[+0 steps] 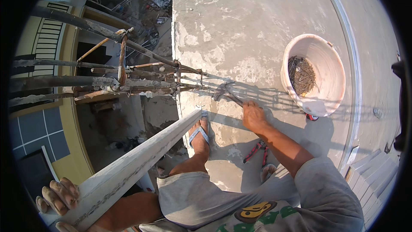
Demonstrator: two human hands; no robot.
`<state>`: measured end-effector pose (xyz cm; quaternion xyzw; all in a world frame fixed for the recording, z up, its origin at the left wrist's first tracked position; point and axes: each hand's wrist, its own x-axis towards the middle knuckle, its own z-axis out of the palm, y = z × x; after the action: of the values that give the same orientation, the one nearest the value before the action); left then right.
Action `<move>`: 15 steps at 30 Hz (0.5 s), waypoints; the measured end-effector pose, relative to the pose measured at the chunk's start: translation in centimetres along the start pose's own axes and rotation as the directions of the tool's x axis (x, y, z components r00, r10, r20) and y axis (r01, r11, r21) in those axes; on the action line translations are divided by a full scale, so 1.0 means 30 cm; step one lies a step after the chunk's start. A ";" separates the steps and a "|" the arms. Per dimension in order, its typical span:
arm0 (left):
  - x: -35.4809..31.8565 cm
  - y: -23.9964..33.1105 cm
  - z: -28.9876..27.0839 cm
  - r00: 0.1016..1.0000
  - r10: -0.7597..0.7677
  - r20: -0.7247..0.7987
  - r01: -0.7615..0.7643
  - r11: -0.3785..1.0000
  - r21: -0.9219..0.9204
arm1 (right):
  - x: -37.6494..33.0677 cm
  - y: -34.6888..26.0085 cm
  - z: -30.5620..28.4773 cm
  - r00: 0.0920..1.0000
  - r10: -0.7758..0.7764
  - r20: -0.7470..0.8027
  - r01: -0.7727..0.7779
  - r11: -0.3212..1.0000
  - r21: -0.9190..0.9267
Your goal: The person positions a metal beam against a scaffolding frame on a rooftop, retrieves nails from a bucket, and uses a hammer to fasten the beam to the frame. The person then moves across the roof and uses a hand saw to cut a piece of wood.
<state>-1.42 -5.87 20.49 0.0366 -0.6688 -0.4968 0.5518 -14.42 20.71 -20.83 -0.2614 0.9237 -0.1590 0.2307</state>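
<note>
My left hand [58, 197] grips the near end of a long pale wooden plank [141, 154] at the lower left; the plank runs up to the edge of a concrete slab [240, 25] by my left foot in a blue sandal [199, 133]. My right hand [254, 116] is closed on the handle of a claw hammer [223, 91] whose head lies on the slab near the edge. Red-handled pliers [256, 150] lie on the concrete just below my right forearm.
A pinkish plastic bucket [330, 60] with several rusty nails stands at the right. Metal scaffold poles [107, 81] stick out left of the slab edge, over a drop to rubble and a yellow building below. Stacked pale boards [373, 176] lie at the lower right.
</note>
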 end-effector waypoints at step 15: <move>-0.027 0.003 0.048 0.996 -0.023 0.092 0.026 0.999 -0.026 | -0.028 -0.044 -0.113 0.933 -0.157 0.324 -0.024 0.870 0.492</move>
<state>-2.17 -4.45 20.11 0.0147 -0.6861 -0.5136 0.5150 -14.98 20.67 -17.13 -0.2510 0.7870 -0.3451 0.4455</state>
